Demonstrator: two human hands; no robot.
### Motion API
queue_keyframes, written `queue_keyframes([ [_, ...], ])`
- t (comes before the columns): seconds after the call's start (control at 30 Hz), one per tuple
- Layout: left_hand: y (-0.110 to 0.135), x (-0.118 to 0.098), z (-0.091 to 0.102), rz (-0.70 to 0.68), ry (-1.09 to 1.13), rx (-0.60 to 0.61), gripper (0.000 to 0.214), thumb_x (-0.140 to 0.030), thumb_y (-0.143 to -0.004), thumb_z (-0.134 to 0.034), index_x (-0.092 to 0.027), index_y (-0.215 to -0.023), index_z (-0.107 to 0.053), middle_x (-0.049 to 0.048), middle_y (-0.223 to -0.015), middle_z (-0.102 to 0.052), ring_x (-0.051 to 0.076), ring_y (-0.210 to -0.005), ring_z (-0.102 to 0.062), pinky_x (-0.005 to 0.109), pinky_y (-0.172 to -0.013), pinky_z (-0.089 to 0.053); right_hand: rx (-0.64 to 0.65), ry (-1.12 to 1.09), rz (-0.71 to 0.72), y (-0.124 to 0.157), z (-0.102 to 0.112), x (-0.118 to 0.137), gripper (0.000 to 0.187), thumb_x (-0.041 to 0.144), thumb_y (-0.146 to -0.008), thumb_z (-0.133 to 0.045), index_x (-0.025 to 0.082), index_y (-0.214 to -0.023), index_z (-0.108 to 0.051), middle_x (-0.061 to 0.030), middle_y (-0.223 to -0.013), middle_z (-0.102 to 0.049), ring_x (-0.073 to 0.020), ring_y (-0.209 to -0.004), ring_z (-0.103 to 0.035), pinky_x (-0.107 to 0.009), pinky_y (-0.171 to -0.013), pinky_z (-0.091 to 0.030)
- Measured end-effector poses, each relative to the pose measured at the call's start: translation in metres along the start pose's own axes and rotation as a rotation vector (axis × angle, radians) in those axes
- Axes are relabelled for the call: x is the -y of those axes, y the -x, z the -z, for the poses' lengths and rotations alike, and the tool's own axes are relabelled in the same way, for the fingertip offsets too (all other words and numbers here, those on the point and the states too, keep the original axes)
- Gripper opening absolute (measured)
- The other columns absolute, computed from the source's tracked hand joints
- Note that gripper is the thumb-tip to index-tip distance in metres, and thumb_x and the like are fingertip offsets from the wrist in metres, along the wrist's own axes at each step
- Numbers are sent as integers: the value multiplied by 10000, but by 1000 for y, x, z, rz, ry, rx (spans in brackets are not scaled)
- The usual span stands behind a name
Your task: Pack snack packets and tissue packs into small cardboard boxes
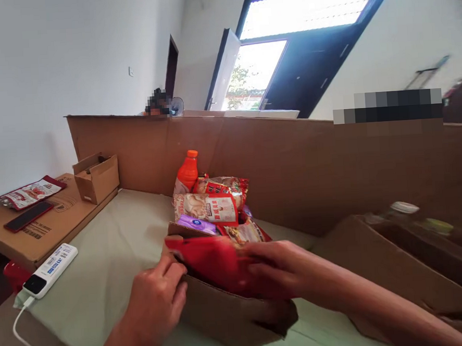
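A small open cardboard box (232, 314) stands on the pale green tabletop in front of me. My left hand (156, 292) pinches its near left corner. Over the box opening, my right hand (275, 264) grips a red packet (210, 258), which is tilted and slightly blurred; its print cannot be read. Behind the packet, a purple pack (197, 224), a beige-and-red snack bag (205, 208) and a red-and-gold snack bag (227, 186) are heaped together. An orange bottle (187, 170) with an orange cap stands at the back of this heap.
A tall cardboard panel (136, 152) borders the far side. At right is another cardboard box (337, 250) with jars. On the left are a flat carton (39, 242), a phone (28, 215), a snack pouch (32, 192), a small box (98, 181) and a white power bank (53, 270) with its cable.
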State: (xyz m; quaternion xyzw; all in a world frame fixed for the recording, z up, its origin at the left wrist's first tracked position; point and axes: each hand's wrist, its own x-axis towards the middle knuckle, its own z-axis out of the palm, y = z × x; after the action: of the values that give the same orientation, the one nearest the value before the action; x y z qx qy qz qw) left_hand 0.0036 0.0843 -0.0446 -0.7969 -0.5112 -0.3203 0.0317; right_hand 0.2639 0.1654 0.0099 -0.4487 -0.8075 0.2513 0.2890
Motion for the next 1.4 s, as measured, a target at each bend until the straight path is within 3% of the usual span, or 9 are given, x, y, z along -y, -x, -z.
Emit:
queue_keyframes([
  [0.13, 4, 1, 5, -42, -6, -13, 175, -83, -871, -484, -229, -927, -565, -11, -837, -676, 150, -624, -652, 253, -564, -454, 369, 380, 35, -7, -7, -2, 237, 44, -724, -521, 219, -599, -620, -3, -573, -616, -129, -515, -489, -246, -503, -310],
  [0.23, 6, 2, 6, -63, -4, -47, 166, -91, -890, -462, -228, -928, -547, -17, -818, -664, 138, -593, -634, 250, -551, -444, 422, 373, 64, -10, 1, 3, 238, 50, -735, -540, 225, -584, -600, 12, -554, -580, -122, -497, -450, -256, -490, -280],
  [0.4, 7, 3, 6, -65, 23, -48, 169, -86, -882, -469, -225, -929, -554, -16, -830, -674, 139, -612, -653, 253, -561, -467, 440, 264, 20, -3, 40, 14, 189, 275, -855, -542, 243, -774, -710, -18, -697, -682, -147, -564, -542, -255, -524, -385],
  [0.57, 5, -1, 5, -41, 13, -27, 182, -71, -849, -498, -231, -905, -566, -24, -817, -669, 154, -614, -654, 271, -553, -484, 605, 507, -153, 6, 60, 44, 285, 228, -913, -409, 185, -866, -687, -61, -799, -692, -159, -661, -582, -268, -624, -424],
  [0.83, 3, -6, 4, -30, -58, 15, 212, -37, -771, -548, -231, -850, -580, -20, -805, -670, 181, -598, -662, 297, -538, -494, 649, 715, -126, -21, 32, 63, 275, 85, -811, -413, 189, -769, -664, -27, -674, -622, -151, -598, -526, -277, -582, -342],
  [0.97, 4, -6, 4, -25, -56, 10, 203, -38, -775, -557, -226, -847, -584, -20, -804, -677, 175, -600, -666, 290, -540, -492, 538, 480, -106, -12, 49, 58, 286, 204, -857, -418, 206, -841, -704, -29, -733, -671, -174, -647, -599, -274, -612, -432],
  [1.1, 3, -5, 2, -71, -53, 11, 187, -43, -790, -541, -218, -843, -583, -11, -827, -688, 170, -601, -665, 285, -540, -490, 389, 271, -240, 6, 62, 60, 352, 346, -899, -376, 214, -829, -695, -47, -785, -699, -187, -666, -628, -272, -580, -465],
  [1.23, -1, -9, -1, -61, -65, 18, 202, -44, -783, -524, -222, -855, -587, -19, -802, -678, 173, -600, -668, 286, -536, -480, 474, 505, -268, 3, 45, 54, 210, 173, -824, -449, 195, -651, -566, -17, -632, -606, -140, -551, -529, -260, -530, -379],
  [1.4, -2, -13, -1, -33, -98, 18, 180, -57, -795, -538, -222, -842, -592, -27, -777, -668, 160, -549, -638, 287, -515, -455, 467, 628, -268, -10, 45, 50, 284, 115, -879, -408, 210, -611, -405, 5, -581, -525, -106, -493, -430, -252, -501, -308],
])
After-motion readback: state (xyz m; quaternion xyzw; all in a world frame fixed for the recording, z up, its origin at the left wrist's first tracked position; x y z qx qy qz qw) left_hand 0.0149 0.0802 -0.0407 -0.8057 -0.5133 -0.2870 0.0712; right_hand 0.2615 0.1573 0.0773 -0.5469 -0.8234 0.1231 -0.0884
